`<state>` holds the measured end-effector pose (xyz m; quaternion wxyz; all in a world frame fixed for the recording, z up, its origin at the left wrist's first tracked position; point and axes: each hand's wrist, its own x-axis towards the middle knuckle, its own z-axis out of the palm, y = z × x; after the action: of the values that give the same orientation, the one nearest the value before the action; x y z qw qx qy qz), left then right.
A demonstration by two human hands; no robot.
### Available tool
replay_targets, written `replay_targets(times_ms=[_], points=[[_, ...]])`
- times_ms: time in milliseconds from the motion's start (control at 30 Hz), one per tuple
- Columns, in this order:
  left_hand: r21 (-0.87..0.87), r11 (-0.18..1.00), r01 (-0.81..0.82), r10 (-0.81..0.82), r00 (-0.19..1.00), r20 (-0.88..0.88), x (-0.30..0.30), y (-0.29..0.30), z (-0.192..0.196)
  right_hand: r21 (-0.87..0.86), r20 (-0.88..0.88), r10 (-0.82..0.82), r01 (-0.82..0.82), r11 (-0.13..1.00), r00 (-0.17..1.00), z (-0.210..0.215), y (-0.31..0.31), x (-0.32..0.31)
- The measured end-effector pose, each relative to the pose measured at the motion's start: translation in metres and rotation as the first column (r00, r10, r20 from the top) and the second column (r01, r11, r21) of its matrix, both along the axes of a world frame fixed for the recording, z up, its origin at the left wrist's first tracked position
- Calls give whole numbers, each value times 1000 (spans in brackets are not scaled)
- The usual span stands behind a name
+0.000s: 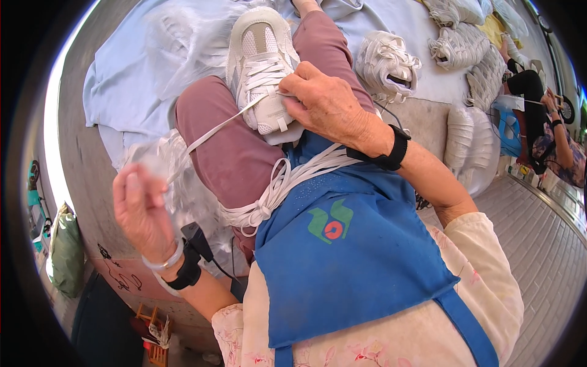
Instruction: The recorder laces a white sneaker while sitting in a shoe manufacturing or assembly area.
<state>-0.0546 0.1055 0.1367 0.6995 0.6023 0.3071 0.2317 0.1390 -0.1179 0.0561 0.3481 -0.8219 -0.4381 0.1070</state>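
A white and beige sneaker (261,43) rests across my thighs, its toe pointing away from me and its front crossed by white laces. From near its upper eyelets a flat white shoelace (217,129) stretches taut down to the left. My left hand (143,211) is raised at the lace's far end, closed on it, with fingertips smeared by motion. My right hand (327,104) is closed at the sneaker's right side, its curled fingers gripping the edge by the eyelets. A knotted bundle of white laces (264,205) hangs round my waist over a blue apron (361,263).
Another laced white sneaker (386,64) stands on the pale blue cloth (119,92) to the right. Several wrapped shoes (461,46) lie beyond it. Clear plastic (189,46) is heaped at the left. Another person (559,144) sits at the far right; a green bag (66,254) is at far left.
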Motion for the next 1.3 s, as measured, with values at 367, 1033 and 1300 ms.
replay_targets(times_ms=[367, 1033, 1300], points=[[595, 466, 654, -377, 756, -536, 99, -43, -56, -96, 162, 102, -87, 992, 981, 6, -9, 6], [713, 125, 690, -401, 693, -600, 119, -36, -47, -281, 239, 158, -88, 956, 958, 10, 23, 8], [718, 4, 696, -412, 655, -633, 107, -26, -48, -13, 125, 73, -72, 997, 990, -11, 14, 14]])
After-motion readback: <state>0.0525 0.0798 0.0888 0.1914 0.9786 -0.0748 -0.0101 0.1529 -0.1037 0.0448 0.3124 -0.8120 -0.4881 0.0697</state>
